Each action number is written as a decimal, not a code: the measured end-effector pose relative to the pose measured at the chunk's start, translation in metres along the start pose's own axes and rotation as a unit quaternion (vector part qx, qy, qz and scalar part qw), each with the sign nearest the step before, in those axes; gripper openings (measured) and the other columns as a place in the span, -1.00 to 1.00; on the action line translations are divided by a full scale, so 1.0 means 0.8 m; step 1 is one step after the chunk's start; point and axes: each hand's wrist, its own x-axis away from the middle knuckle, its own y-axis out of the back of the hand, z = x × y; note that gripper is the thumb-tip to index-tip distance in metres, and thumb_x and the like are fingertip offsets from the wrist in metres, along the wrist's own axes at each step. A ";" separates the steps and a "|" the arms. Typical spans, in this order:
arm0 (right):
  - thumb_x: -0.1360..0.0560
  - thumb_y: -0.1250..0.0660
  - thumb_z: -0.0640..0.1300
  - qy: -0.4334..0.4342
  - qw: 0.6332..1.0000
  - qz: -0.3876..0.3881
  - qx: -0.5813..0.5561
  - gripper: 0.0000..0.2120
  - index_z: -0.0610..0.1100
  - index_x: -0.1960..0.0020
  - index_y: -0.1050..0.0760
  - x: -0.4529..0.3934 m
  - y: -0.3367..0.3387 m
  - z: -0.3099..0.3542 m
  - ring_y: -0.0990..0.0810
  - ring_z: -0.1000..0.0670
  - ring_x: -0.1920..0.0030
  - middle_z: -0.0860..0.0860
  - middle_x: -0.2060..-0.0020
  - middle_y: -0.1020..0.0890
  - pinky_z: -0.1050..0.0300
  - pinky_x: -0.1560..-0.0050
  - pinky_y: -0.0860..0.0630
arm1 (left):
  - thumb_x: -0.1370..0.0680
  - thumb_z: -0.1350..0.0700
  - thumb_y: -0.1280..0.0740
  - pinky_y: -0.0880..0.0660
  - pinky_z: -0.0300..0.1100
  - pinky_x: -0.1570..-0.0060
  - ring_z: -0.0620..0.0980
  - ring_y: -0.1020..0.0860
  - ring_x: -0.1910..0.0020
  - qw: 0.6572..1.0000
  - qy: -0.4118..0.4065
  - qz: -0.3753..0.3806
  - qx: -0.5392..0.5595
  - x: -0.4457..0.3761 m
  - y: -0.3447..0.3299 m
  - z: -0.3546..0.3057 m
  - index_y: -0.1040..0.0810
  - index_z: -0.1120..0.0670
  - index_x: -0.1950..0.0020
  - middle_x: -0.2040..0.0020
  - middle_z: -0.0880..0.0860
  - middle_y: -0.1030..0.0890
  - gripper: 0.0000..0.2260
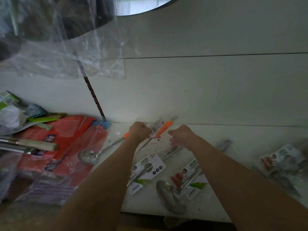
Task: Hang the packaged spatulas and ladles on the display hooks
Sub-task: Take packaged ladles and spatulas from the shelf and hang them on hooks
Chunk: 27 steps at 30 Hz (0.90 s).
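The left hand (139, 130) is curled tight on the clear wrapper of an orange-handled utensil (164, 129) raised near the white wall (216, 89), while the right hand (181, 135) hangs just beside it with fingers bent; whether it holds the wrapper is too blurred to tell. Below lie a bare ladle (90, 156) and carded packaged ladles (175, 195) on the desk (206, 207), red packets (70, 139) left.

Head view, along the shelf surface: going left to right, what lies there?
Red packets → loose ladle → left hand → orange-handled utensil → right hand → blurred packaged utensil at far right.
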 end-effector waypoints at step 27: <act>-0.54 -0.30 -0.21 0.234 0.952 -0.179 -0.081 -0.93 -0.10 0.12 -0.49 0.065 0.136 0.030 -0.56 -0.12 0.23 -0.18 0.17 -0.57 -0.02 0.13 -0.58 | -0.52 0.14 -0.37 -0.51 -0.09 -0.08 0.08 -0.51 -0.12 0.932 -0.140 0.119 0.311 0.083 -0.070 -0.171 -0.11 0.00 -0.47 -0.29 0.15 -0.43 -0.38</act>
